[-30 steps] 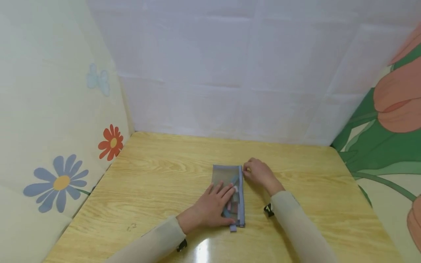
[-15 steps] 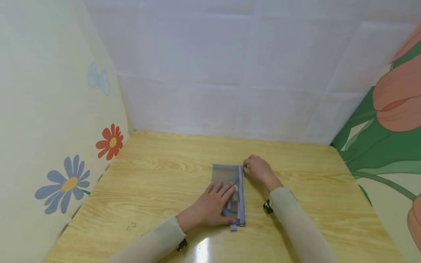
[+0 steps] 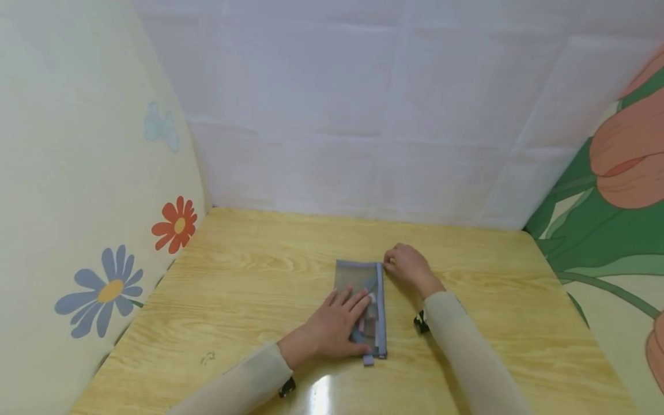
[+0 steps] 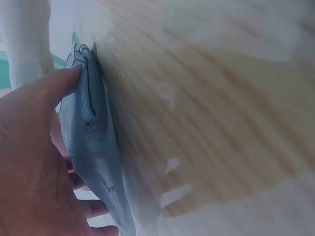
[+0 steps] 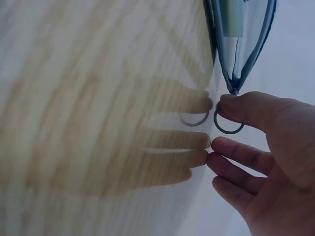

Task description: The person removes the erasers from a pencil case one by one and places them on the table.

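A mesh zip pouch (image 3: 353, 274) with a blue-grey border lies on the table. Pale and pinkish items show through its mesh, their kinds unclear. Spread over the pouch, my left hand (image 3: 337, 325) presses it down with fairly straight fingers. In the left wrist view, the thumb rests by the folded end of the pouch (image 4: 93, 137). At the far end of the zip edge (image 3: 381, 311), my right hand (image 3: 410, 268) pinches the zip's pull ring (image 5: 229, 132) between thumb and index finger. The right wrist view shows the zip edges parted, with a pale greenish item (image 5: 233, 19) between them.
A small lilac tab (image 3: 368, 361) sticks out from the pouch's near end. The wood-grain table (image 3: 249, 271) is bordered by a white cloth (image 3: 311, 115) behind and flower-printed sheets at both sides. Light glares off the table's front.
My right hand has shifted very slightly toward the far side, still at the pouch's far corner. The left hand and the pouch stay in place.
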A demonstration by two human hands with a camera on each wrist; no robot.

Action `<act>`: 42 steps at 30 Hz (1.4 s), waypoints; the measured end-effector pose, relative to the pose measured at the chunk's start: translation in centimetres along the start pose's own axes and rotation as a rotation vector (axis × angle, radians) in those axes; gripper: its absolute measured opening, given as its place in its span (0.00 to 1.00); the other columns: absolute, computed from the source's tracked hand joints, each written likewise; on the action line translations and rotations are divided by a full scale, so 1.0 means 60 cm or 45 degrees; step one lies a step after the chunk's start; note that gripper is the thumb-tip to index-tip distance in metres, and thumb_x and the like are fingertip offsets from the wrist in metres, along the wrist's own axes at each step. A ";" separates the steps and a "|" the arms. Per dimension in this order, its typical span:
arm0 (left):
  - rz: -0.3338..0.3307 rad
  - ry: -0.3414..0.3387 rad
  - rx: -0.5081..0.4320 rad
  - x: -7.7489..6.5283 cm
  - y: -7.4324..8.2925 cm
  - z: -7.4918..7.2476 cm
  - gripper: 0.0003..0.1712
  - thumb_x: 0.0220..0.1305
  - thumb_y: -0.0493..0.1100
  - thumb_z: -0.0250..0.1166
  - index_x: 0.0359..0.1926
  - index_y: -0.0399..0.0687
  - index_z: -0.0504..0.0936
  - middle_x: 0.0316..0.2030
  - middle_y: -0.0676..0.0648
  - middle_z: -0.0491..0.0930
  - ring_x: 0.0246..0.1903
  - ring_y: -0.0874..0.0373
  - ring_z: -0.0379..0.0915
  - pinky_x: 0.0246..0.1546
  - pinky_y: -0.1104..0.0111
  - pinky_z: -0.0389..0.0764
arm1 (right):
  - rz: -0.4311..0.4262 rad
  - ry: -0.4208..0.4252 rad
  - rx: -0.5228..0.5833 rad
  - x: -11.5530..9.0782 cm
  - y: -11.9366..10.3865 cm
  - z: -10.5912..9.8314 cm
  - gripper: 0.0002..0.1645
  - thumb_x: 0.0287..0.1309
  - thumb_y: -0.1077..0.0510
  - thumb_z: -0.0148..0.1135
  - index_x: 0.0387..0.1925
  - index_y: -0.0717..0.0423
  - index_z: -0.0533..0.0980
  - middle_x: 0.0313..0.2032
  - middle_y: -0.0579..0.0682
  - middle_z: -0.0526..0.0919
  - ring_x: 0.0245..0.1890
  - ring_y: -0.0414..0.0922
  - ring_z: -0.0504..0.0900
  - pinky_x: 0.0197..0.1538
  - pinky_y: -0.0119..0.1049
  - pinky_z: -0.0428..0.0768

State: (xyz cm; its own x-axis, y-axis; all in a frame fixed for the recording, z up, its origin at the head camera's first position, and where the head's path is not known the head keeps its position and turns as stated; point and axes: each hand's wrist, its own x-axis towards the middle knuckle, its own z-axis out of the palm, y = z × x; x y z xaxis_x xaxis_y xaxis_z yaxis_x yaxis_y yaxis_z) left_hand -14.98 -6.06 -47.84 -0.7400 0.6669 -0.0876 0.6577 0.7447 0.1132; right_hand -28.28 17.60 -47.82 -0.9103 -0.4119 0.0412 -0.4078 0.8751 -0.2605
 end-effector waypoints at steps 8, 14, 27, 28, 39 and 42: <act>-0.006 -0.016 -0.013 -0.005 -0.001 0.000 0.59 0.61 0.80 0.52 0.81 0.52 0.47 0.80 0.48 0.47 0.77 0.40 0.44 0.73 0.43 0.52 | 0.052 -0.023 -0.106 0.003 -0.013 -0.001 0.07 0.64 0.53 0.64 0.37 0.49 0.85 0.43 0.54 0.83 0.44 0.54 0.82 0.50 0.51 0.80; 0.005 -0.014 -0.029 -0.007 -0.001 -0.004 0.59 0.61 0.79 0.54 0.81 0.51 0.49 0.79 0.47 0.50 0.76 0.39 0.47 0.73 0.43 0.54 | 0.129 -0.089 -0.156 0.006 -0.021 -0.001 0.07 0.65 0.52 0.63 0.39 0.46 0.85 0.45 0.53 0.82 0.46 0.53 0.81 0.50 0.51 0.80; 0.072 0.012 0.066 0.017 -0.005 -0.004 0.60 0.57 0.80 0.57 0.78 0.48 0.56 0.75 0.45 0.60 0.72 0.41 0.59 0.70 0.47 0.64 | 0.119 -0.118 -0.170 0.002 -0.006 -0.010 0.05 0.63 0.52 0.64 0.37 0.45 0.84 0.41 0.51 0.82 0.43 0.52 0.81 0.49 0.50 0.79; 0.077 0.019 0.085 0.021 -0.005 -0.005 0.60 0.57 0.80 0.57 0.77 0.48 0.57 0.74 0.46 0.62 0.71 0.42 0.61 0.69 0.48 0.65 | 0.116 -0.122 -0.171 0.002 -0.006 -0.012 0.05 0.63 0.52 0.64 0.37 0.45 0.84 0.41 0.51 0.82 0.43 0.52 0.81 0.49 0.50 0.79; 0.085 0.037 0.110 0.050 0.005 -0.030 0.54 0.58 0.78 0.58 0.75 0.49 0.62 0.70 0.48 0.66 0.69 0.49 0.63 0.68 0.55 0.68 | 0.045 -0.192 -0.078 0.001 0.002 -0.027 0.11 0.66 0.50 0.62 0.45 0.47 0.85 0.46 0.51 0.84 0.49 0.53 0.82 0.57 0.52 0.77; 0.098 0.012 0.127 0.056 0.009 -0.038 0.55 0.59 0.78 0.59 0.76 0.51 0.61 0.74 0.49 0.62 0.71 0.46 0.61 0.68 0.52 0.67 | 0.012 -0.201 0.003 -0.002 0.008 -0.029 0.16 0.66 0.50 0.62 0.51 0.51 0.83 0.50 0.54 0.84 0.54 0.55 0.80 0.61 0.54 0.75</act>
State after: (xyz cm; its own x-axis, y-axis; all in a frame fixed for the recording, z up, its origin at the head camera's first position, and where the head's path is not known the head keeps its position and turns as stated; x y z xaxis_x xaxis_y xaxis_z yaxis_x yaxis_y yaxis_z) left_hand -17.46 -3.49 -45.84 -0.6879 0.7220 -0.0735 0.7228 0.6907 0.0199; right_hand -28.50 18.53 -46.31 -0.8916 -0.4385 -0.1130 -0.3989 0.8787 -0.2620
